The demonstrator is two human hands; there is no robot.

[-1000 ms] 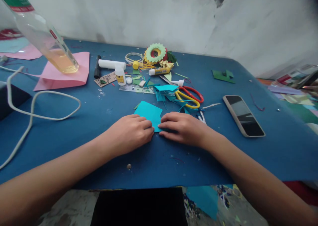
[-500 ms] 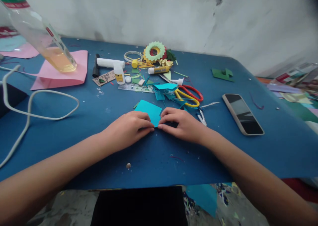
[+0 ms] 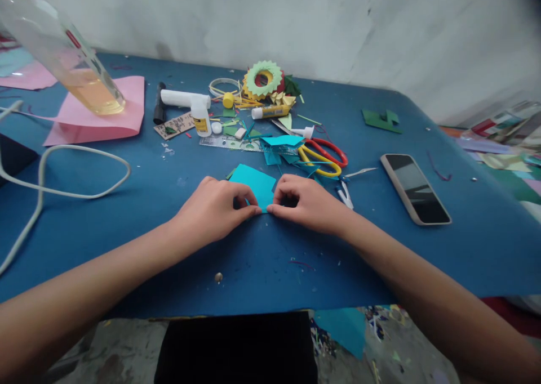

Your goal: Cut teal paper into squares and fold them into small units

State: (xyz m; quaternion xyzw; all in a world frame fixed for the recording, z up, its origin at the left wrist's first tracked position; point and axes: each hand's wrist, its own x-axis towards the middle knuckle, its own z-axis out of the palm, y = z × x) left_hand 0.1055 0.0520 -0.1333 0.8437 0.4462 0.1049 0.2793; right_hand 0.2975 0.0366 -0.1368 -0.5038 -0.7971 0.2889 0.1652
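Note:
A teal paper piece (image 3: 255,183) lies flat on the blue table (image 3: 127,232) in front of me. My left hand (image 3: 215,208) and my right hand (image 3: 307,202) meet at its near corner, fingers curled and pinching the paper edge between thumb and fingertips. The near part of the paper is hidden under my fingers.
Behind the paper lie yellow and red scissors (image 3: 323,159), teal scraps (image 3: 279,147), a ruler (image 3: 228,142), glue bottles (image 3: 201,117), a paper flower (image 3: 264,80). A phone (image 3: 415,188) lies right. A bottle (image 3: 71,63) stands on pink paper (image 3: 95,119) left, with a white cable (image 3: 63,170).
My fingers have curled up from lying flat into a pinch at the paper's near corner. The view has shifted slightly; the paper stays in place.

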